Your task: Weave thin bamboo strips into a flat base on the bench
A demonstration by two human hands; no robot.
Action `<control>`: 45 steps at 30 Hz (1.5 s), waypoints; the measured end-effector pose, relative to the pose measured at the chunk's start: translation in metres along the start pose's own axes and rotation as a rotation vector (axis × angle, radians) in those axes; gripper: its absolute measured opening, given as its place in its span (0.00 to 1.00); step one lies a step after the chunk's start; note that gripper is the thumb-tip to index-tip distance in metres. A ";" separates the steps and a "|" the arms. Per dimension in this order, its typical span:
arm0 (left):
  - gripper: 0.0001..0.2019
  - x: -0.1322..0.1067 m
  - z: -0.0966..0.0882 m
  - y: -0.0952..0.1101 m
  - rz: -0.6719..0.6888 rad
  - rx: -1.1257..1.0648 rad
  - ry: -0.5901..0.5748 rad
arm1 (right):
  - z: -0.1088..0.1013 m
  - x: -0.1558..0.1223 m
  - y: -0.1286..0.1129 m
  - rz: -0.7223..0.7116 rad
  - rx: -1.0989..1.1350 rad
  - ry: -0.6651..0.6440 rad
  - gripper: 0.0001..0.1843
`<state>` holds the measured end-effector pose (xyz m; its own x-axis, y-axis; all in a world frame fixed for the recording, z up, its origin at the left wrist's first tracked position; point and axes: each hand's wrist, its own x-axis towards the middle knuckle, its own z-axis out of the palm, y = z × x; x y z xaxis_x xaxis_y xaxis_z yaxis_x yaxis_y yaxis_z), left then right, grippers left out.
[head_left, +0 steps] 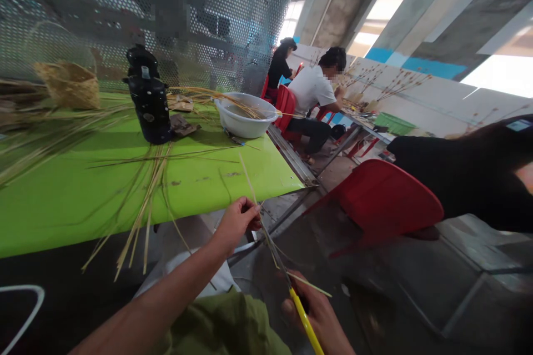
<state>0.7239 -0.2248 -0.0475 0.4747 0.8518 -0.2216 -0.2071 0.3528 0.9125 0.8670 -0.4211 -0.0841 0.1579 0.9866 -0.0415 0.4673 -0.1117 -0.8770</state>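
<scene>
My left hand is pinched shut on a thin bamboo strip that rises toward the green table. Lower down, my right hand is closed round the yellow handle of a knife, whose blade runs up along the strip to just under my left fingers. A short sliver sticks out sideways beside my right hand. Both hands are over my lap, in front of the table's near corner.
The green table bears loose bamboo strips, a black flask, a white basin and a woven basket. A red chair stands right. Two people sit at another table behind; a dark sleeve reaches in from the right.
</scene>
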 end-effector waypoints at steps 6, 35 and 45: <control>0.17 -0.001 0.001 -0.002 -0.001 -0.016 0.002 | 0.007 0.001 0.013 0.068 0.016 0.077 0.33; 0.21 -0.006 0.003 -0.008 0.001 -0.029 0.001 | 0.014 0.001 0.027 0.125 0.011 0.076 0.27; 0.18 0.006 -0.008 0.007 0.015 -0.021 0.022 | 0.004 -0.005 0.027 0.161 0.037 -0.001 0.23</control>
<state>0.7186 -0.2145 -0.0451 0.4522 0.8654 -0.2160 -0.2318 0.3479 0.9084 0.8753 -0.4282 -0.1099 0.2268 0.9566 -0.1833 0.4036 -0.2635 -0.8762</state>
